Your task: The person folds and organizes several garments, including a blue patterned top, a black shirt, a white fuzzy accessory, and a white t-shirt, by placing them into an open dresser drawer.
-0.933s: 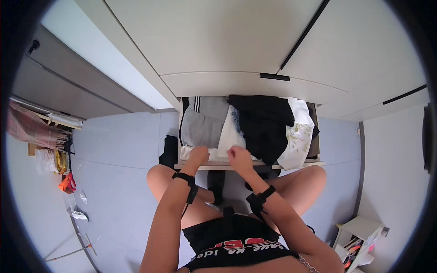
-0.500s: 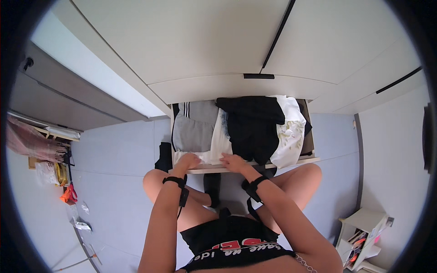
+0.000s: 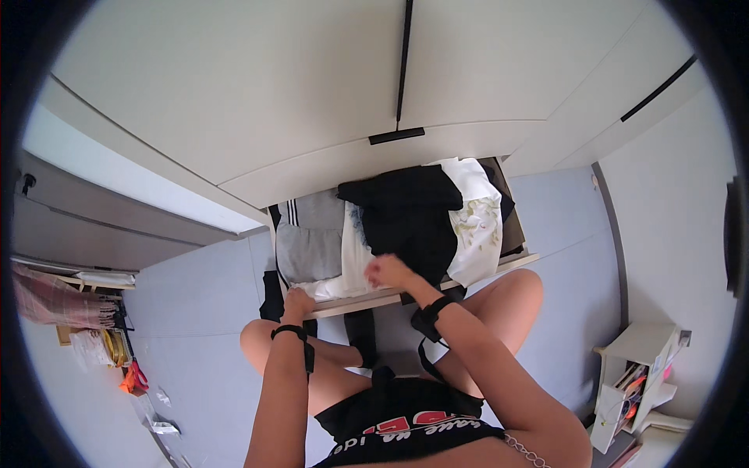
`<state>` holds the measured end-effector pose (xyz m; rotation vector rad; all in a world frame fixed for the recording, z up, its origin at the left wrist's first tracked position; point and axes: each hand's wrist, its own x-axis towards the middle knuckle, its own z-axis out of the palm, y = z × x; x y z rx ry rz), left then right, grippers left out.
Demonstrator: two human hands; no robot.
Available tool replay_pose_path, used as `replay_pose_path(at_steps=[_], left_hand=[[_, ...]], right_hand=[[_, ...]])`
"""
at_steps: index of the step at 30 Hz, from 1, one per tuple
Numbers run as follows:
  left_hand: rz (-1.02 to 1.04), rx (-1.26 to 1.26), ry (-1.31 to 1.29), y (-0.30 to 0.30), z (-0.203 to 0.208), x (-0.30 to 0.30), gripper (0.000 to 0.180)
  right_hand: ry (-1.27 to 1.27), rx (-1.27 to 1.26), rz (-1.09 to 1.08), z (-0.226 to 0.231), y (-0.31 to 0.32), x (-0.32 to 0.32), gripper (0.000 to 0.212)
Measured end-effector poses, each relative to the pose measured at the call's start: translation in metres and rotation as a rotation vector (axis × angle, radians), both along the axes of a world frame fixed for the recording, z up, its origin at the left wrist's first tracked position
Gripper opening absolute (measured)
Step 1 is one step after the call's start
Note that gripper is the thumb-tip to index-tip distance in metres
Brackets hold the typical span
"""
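A drawer (image 3: 367, 303) full of garments is pulled out in front of me. My left hand (image 3: 299, 301) is at its front left corner, fingers curled at the end of a white garment (image 3: 331, 288); what they grip is hidden. My right hand (image 3: 388, 273) is over the front part of that garment, beside a folded black garment (image 3: 411, 226). Its fingers look bent but are smeared by motion. Left of the black garment lies a grey garment (image 3: 308, 242) with striped trim. To the right is a white garment with a floral pattern (image 3: 477, 222).
Pale wardrobe doors (image 3: 273, 86) with a black handle (image 3: 396, 136) rise behind the drawer. My knees flank its front. A white shelf unit (image 3: 640, 351) stands at right. A checked cloth (image 3: 62, 296) and orange-handled scissors (image 3: 134, 378) are at far left.
My left hand has moved left along the drawer front to its corner. My right hand has lifted off the front edge toward the black garment. The whole view has turned slightly.
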<state>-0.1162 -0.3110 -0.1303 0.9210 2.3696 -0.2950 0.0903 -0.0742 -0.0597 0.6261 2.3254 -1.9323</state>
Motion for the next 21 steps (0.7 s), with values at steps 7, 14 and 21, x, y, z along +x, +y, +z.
replay_pose_path(at_steps=[7,14,21], left_hand=[[0.063,-0.026,-0.105,0.020,0.046,0.010,0.038],[0.346,0.110,-0.948,0.084,0.083,-0.013,0.050],[0.782,0.609,-1.354,0.147,0.102,-0.015,0.072]], right_hand=[[-0.099,0.835,-1.164,0.029,0.146,0.026,0.041],[-0.312,0.682,-0.963,0.033,0.154,0.006,0.042],[0.253,0.532,-0.515,0.069,0.011,-0.051,0.013]])
